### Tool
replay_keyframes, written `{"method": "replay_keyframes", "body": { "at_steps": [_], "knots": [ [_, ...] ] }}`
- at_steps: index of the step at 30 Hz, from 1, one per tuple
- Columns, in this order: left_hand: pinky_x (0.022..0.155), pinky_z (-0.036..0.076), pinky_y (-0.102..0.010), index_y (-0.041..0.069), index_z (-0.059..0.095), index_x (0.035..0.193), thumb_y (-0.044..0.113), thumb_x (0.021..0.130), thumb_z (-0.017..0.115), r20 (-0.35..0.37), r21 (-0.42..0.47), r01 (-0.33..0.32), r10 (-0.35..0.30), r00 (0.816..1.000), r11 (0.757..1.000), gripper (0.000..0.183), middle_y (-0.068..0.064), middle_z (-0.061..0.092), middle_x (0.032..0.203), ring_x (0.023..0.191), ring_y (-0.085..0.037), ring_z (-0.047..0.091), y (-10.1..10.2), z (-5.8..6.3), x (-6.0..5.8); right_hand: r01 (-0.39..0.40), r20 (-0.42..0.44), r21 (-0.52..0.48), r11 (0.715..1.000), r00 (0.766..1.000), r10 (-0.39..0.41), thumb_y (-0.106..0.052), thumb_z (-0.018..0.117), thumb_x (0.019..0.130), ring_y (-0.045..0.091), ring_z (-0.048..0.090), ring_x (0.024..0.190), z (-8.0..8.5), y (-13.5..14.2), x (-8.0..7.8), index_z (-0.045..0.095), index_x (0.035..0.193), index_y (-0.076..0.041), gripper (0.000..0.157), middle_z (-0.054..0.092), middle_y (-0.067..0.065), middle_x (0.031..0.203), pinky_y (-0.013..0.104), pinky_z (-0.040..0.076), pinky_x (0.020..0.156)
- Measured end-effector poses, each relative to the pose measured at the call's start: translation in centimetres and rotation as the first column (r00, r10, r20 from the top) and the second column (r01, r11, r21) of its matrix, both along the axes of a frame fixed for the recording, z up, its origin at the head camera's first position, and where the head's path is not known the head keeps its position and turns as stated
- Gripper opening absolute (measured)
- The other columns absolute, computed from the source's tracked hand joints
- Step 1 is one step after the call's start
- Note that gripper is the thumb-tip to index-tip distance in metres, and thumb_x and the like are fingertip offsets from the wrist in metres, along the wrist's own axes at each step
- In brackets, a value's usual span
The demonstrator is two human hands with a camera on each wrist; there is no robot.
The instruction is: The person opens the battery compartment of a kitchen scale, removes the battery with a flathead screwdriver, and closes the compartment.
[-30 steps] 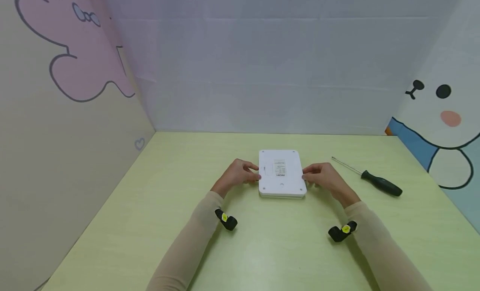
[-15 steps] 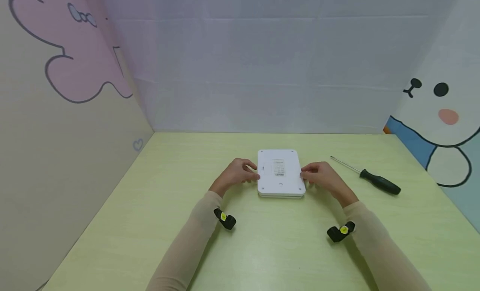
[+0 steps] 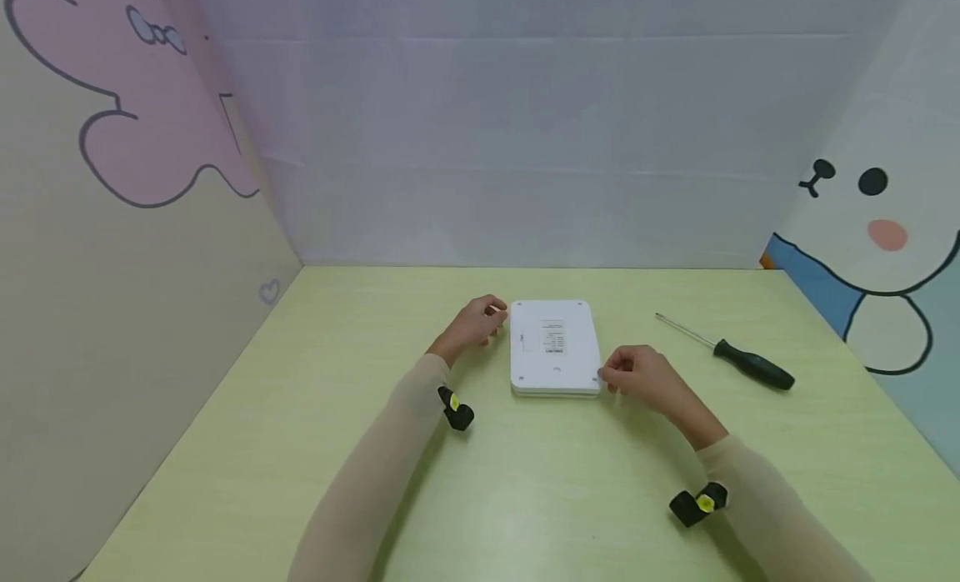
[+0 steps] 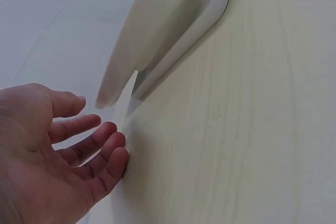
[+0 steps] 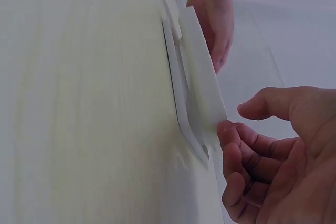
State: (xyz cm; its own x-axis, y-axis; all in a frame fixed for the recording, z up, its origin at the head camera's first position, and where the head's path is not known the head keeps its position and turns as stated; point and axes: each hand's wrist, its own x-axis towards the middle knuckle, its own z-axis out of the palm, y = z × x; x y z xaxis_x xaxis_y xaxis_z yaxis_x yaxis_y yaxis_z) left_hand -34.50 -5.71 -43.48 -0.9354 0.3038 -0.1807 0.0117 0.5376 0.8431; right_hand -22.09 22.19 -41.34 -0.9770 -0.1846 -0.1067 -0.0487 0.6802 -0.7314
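A flat white rectangular device point(image 3: 534, 361) lies on the table with its underside up, a printed label point(image 3: 553, 337) and corner screws showing. Its kind cannot be told from this side. My left hand point(image 3: 475, 320) is beside its far left corner; in the left wrist view the loosely curved fingers point(image 4: 97, 148) stand apart from the device point(image 4: 152, 30). At the near right corner is my right hand point(image 3: 643, 376). In the right wrist view a fingertip of that hand point(image 5: 278, 166) touches the edge of the device point(image 5: 203, 72), while the thumb stays apart from it.
Right of the device lies a screwdriver point(image 3: 753, 365) with a dark handle, its metal tip pointing away to the left. The pale yellow-green table point(image 3: 540, 482) ends at a light back wall point(image 3: 525, 148). Printed cartoon panels stand at both sides.
My left hand has slid away from me along the device's left edge and off it. My right hand has come nearer to me, down to the near right corner. The device keeps its place.
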Motion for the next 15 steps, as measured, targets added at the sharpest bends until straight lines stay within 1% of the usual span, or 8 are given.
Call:
{"method": "replay_keyframes", "body": {
  "at_steps": [2,4,5,7,9,11,15],
  "knots": [
    [0.068,0.047,-0.03,0.013,0.054,0.131,0.029,0.105,0.044,-0.01,-0.025,-0.003,0.003,1.0,1.0,0.032,-0.009,0.057,0.122,0.09,-0.023,0.057,0.2,-0.2,-0.7,-0.023,-0.009,0.005,1.0,1.0,0.023,-0.019,0.063,0.093,0.016,0.051,0.066,0.0,-0.5,0.6,0.064,0.086,-0.004,0.018,0.065,0.004,0.073,0.028,0.042,0.059],
    [0.082,0.049,-0.035,0.015,0.053,0.134,0.029,0.106,0.04,-0.037,-0.062,0.008,-0.01,0.999,0.998,0.034,-0.009,0.055,0.132,0.106,-0.025,0.057,0.5,-0.3,-1.2,-0.038,-0.014,0.008,0.999,0.999,0.039,-0.018,0.062,0.093,0.016,0.052,0.065,0.1,-1.1,1.2,0.064,0.084,-0.004,0.017,0.065,0.003,0.071,0.028,0.042,0.058],
    [0.09,0.048,-0.038,0.015,0.052,0.136,0.029,0.106,0.038,-0.045,-0.073,0.017,-0.02,0.999,0.997,0.036,-0.009,0.052,0.137,0.115,-0.026,0.055,0.6,-0.3,-1.3,-0.043,-0.016,0.007,0.999,0.999,0.043,-0.017,0.062,0.093,0.015,0.052,0.064,0.2,-1.3,1.5,0.064,0.083,-0.004,0.017,0.065,0.003,0.07,0.027,0.042,0.057],
    [0.106,0.04,-0.042,0.015,0.05,0.14,0.03,0.107,0.036,-0.061,-0.092,0.039,-0.044,0.997,0.995,0.039,-0.007,0.046,0.147,0.133,-0.026,0.045,1.0,-0.4,-1.6,-0.055,-0.018,0.011,0.998,0.998,0.055,-0.016,0.063,0.093,0.015,0.051,0.063,0.2,-1.9,2.0,0.064,0.082,-0.004,0.016,0.065,0.002,0.068,0.026,0.041,0.056],
    [0.116,0.029,-0.043,0.015,0.048,0.142,0.03,0.107,0.034,-0.077,-0.108,0.058,-0.066,0.995,0.993,0.041,-0.006,0.04,0.153,0.145,-0.025,0.032,1.4,-0.3,-1.6,-0.067,-0.016,0.01,0.998,0.998,0.067,-0.015,0.063,0.092,0.015,0.05,0.062,0.3,-2.4,2.4,0.065,0.082,-0.004,0.016,0.065,0.002,0.068,0.026,0.04,0.055],
    [0.119,0.025,-0.043,0.015,0.047,0.144,0.03,0.107,0.033,-0.082,-0.111,0.07,-0.08,0.993,0.991,0.043,-0.005,0.038,0.155,0.148,-0.025,0.028,1.8,-0.3,-1.6,-0.082,-0.016,0.013,0.997,0.997,0.082,-0.015,0.062,0.092,0.014,0.05,0.062,0.2,-2.9,2.7,0.066,0.083,-0.004,0.015,0.065,0.001,0.068,0.025,0.04,0.055],
    [0.12,0.023,-0.041,0.016,0.047,0.145,0.026,0.107,0.032,-0.107,-0.136,0.079,-0.094,0.99,0.987,0.042,-0.004,0.039,0.156,0.148,-0.023,0.027,2.1,-0.4,-1.6,-0.093,-0.028,0.03,0.995,0.995,0.094,-0.015,0.061,0.092,0.012,0.05,0.061,-0.1,-3.6,3.0,0.067,0.083,-0.005,0.015,0.066,0.0,0.067,0.025,0.04,0.055]
  ]
}}
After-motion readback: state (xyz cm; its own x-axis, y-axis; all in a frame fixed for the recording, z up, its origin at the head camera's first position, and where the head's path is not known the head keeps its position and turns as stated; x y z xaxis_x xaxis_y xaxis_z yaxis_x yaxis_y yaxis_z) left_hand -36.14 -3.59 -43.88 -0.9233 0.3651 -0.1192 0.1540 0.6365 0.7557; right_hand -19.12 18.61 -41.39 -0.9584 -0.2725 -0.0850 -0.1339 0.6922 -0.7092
